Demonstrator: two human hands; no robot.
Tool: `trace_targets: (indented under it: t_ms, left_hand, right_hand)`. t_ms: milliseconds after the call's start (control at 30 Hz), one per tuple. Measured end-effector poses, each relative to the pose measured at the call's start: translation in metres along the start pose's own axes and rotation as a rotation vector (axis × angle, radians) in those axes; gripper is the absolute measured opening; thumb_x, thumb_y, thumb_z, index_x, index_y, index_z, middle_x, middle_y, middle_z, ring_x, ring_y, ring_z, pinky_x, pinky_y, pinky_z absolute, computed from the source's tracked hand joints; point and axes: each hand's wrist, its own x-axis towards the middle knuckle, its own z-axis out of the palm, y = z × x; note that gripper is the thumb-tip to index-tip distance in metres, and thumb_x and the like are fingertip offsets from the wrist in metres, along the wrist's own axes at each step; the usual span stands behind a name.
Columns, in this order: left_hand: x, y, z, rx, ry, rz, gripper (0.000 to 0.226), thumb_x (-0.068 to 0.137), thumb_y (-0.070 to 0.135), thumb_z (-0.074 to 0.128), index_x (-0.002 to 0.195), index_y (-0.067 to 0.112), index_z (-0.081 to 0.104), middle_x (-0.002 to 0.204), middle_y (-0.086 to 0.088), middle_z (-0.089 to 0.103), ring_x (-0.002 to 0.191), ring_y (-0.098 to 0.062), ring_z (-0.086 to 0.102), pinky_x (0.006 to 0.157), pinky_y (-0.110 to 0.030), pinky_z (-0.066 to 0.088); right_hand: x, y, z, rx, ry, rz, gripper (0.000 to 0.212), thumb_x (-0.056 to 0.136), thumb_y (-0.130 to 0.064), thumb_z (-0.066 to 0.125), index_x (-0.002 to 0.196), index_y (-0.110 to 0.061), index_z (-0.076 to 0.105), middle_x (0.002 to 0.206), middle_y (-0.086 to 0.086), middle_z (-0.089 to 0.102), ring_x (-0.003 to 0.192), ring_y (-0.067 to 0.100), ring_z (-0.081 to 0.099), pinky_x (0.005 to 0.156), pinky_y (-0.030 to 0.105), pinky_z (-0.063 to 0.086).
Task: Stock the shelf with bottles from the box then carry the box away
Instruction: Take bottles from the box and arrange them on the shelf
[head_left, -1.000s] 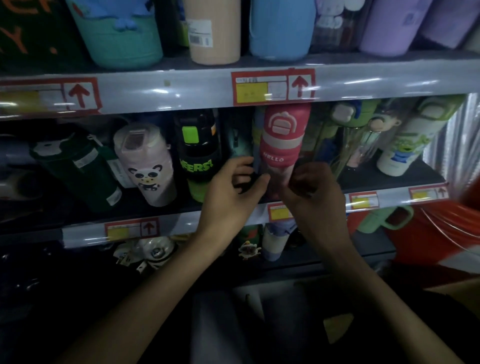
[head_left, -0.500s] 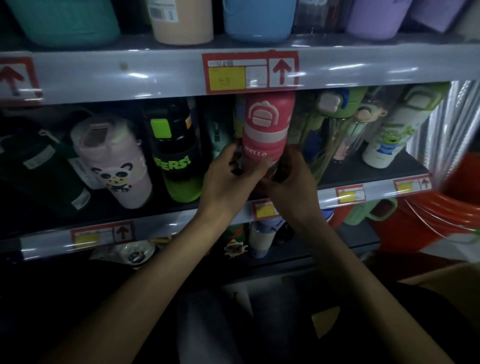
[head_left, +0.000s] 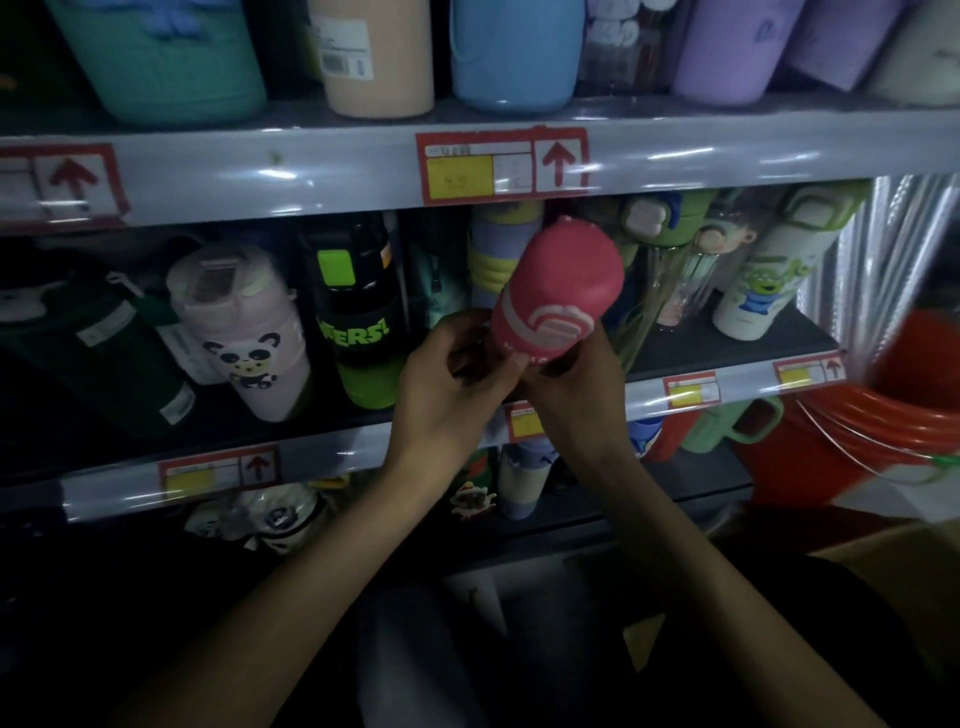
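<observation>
Head view: left hand (head_left: 447, 400), right hand (head_left: 576, 402) grip pink bottle (head_left: 561, 291); white backpack print, tilted.

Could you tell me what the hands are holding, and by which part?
The left hand and right hand both grip the tilted pink bottle by its lower end.

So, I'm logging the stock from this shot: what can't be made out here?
Head view, the only one:
The pink bottle: its lower end is hidden behind the left hand and right hand gripping it.
The top price label: print too blurred to read.
The brown corner at lower right, perhaps the box: cut off by the frame edge and dark, contents unseen.
The bottom-row goods: too dark to identify.
</observation>
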Motion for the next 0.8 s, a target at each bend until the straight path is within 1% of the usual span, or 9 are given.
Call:
trace_targets:
  t_ms: [67, 133, 233, 333, 433, 533, 633, 700, 800]
  left_hand:
    - [-0.004, 0.000, -0.001, -0.011, -0.015, 0.006, 0.032, 0.087, 0.014, 0.079, 0.116, 0.024, 0.067, 0.106, 0.013, 0.074, 0.101, -0.001, 0.070, 0.086, -0.021, 0.056]
    - [-0.010, 0.002, -0.001, -0.039, -0.035, 0.013, 0.033, 0.088, 0.011, 0.078, 0.113, 0.029, 0.066, 0.106, 0.014, 0.074, 0.102, -0.001, 0.070, 0.085, -0.019, 0.055]
    - [-0.016, 0.006, 0.000, -0.070, -0.071, 0.026, 0.031, 0.089, 0.007, 0.076, 0.113, 0.025, 0.067, 0.105, 0.014, 0.075, 0.101, 0.000, 0.070, 0.082, -0.015, 0.053]
    - [-0.018, 0.009, 0.002, -0.087, -0.105, 0.049, 0.028, 0.090, 0.008, 0.075, 0.117, 0.016, 0.070, 0.108, 0.009, 0.076, 0.104, -0.005, 0.071, 0.084, -0.021, 0.056]
    - [-0.019, 0.011, 0.006, -0.118, -0.115, 0.061, 0.021, 0.094, 0.008, 0.070, 0.111, 0.021, 0.071, 0.103, 0.011, 0.077, 0.100, -0.005, 0.072, 0.080, -0.017, 0.054]
    - [-0.017, 0.009, 0.009, -0.091, -0.113, 0.064, 0.017, 0.099, 0.011, 0.063, 0.111, 0.019, 0.073, 0.105, 0.007, 0.077, 0.102, -0.006, 0.072, 0.081, -0.020, 0.055]
    - [-0.013, 0.003, 0.013, -0.011, -0.084, 0.041, 0.015, 0.095, 0.025, 0.066, 0.104, 0.033, 0.074, 0.105, 0.011, 0.077, 0.102, -0.007, 0.071, 0.089, -0.038, 0.058]
    - [-0.010, -0.003, 0.017, 0.029, -0.044, 0.012, 0.012, 0.088, 0.038, 0.066, 0.098, 0.044, 0.071, 0.102, 0.016, 0.076, 0.100, -0.003, 0.071, 0.091, -0.038, 0.058]
    - [-0.001, -0.016, 0.021, 0.140, 0.045, 0.006, 0.026, 0.085, 0.043, 0.063, 0.108, 0.036, 0.072, 0.108, 0.015, 0.074, 0.103, -0.002, 0.069, 0.092, -0.038, 0.057]
  right_hand:
    - [-0.004, 0.001, -0.002, -0.008, -0.002, -0.008, 0.063, 0.070, -0.043, 0.074, 0.124, -0.013, 0.063, 0.109, -0.006, 0.074, 0.100, 0.005, 0.069, 0.082, 0.022, 0.055]
    - [-0.008, 0.004, -0.006, -0.047, -0.004, -0.006, 0.060, 0.070, -0.044, 0.072, 0.118, -0.008, 0.068, 0.105, -0.004, 0.075, 0.095, 0.002, 0.068, 0.077, 0.018, 0.052]
    - [-0.014, 0.007, -0.016, -0.081, 0.015, 0.009, 0.055, 0.071, -0.046, 0.073, 0.111, -0.008, 0.069, 0.102, 0.001, 0.075, 0.092, 0.009, 0.070, 0.078, 0.030, 0.057]
    - [-0.018, 0.005, -0.027, -0.085, 0.047, -0.033, 0.046, 0.075, -0.034, 0.082, 0.110, -0.008, 0.068, 0.098, -0.004, 0.075, 0.091, 0.012, 0.072, 0.079, 0.037, 0.059]
    - [-0.022, -0.004, -0.041, -0.066, 0.055, -0.085, 0.047, 0.075, -0.020, 0.090, 0.114, -0.017, 0.064, 0.098, -0.021, 0.069, 0.091, -0.001, 0.069, 0.078, 0.019, 0.055]
    - [-0.027, -0.004, -0.052, -0.031, 0.048, -0.104, 0.059, 0.071, -0.017, 0.093, 0.122, -0.013, 0.063, 0.106, -0.023, 0.069, 0.097, -0.009, 0.067, 0.080, 0.007, 0.050]
    - [-0.033, 0.005, -0.061, -0.012, 0.011, -0.065, 0.064, 0.066, -0.014, 0.096, 0.121, -0.017, 0.065, 0.106, -0.019, 0.073, 0.097, -0.005, 0.069, 0.080, 0.013, 0.054]
    - [-0.039, 0.012, -0.066, -0.034, -0.027, -0.022, 0.064, 0.063, -0.017, 0.097, 0.118, -0.022, 0.066, 0.104, -0.017, 0.074, 0.095, -0.004, 0.070, 0.081, 0.021, 0.058]
    - [-0.046, 0.018, -0.074, -0.099, -0.089, 0.042, 0.063, 0.061, -0.030, 0.096, 0.116, -0.029, 0.065, 0.104, -0.018, 0.075, 0.096, -0.002, 0.070, 0.086, 0.036, 0.061]
